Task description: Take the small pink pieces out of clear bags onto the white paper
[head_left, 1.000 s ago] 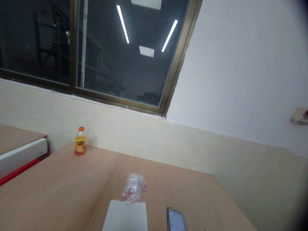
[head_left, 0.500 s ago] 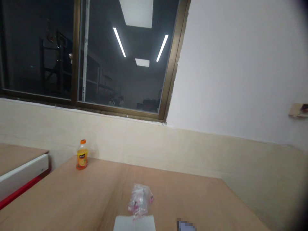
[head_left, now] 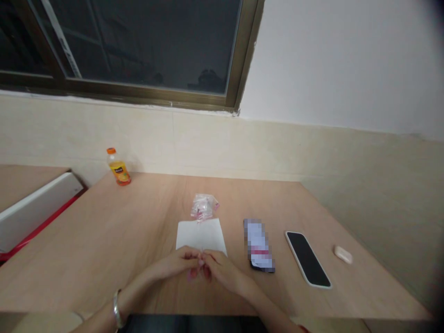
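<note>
Left hand [head_left: 182, 262] and right hand [head_left: 224, 270] meet at fingertips; we can't tell whether they grip anything. White sheet [head_left: 200, 235] just beyond grip, plastic bag [head_left: 204, 206] farther.

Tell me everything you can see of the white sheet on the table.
The white sheet looks like plain paper, four-sided and pale, with no marks I can make out. It lies flat on the wood-look table. The crumpled clear bag meets its far edge, seeming to overlap it slightly. The left hand and right hand hide part of its near side; whether they touch it, I cannot tell.
</note>
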Action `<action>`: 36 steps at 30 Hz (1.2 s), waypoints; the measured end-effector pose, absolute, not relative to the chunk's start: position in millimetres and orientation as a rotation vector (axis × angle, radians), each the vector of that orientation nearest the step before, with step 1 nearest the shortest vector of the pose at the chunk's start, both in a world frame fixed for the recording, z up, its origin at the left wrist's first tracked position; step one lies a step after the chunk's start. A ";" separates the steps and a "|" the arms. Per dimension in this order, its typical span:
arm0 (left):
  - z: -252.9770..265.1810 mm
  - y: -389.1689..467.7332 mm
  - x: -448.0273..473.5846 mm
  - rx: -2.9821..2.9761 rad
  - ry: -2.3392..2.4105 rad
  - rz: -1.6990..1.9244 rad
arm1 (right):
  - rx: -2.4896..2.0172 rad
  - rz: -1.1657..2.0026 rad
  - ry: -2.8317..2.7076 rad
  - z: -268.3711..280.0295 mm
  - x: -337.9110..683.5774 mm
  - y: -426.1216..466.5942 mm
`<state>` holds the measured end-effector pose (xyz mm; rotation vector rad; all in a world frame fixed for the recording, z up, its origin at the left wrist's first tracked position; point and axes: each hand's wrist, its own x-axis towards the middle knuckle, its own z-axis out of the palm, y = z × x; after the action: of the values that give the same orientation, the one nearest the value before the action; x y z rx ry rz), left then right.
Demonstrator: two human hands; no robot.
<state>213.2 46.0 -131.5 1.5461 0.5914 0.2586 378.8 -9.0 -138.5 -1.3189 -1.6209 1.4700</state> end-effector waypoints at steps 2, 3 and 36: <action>-128.2 46.0 211.7 1.511 0.567 0.228 | -1.273 1.511 -1.593 -139.9 378.8 -9.2; -127.2 45.7 211.2 1.499 0.558 0.217 | -1.258 1.523 -1.590 -139.9 378.7 -9.3; -128.9 39.9 210.6 2.014 0.858 0.310 | -1.387 1.361 -1.706 -144.7 382.5 -7.9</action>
<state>210.6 39.9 -128.9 2.0141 0.8577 0.3096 382.5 -7.9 -144.7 -1.3869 -1.7056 1.3610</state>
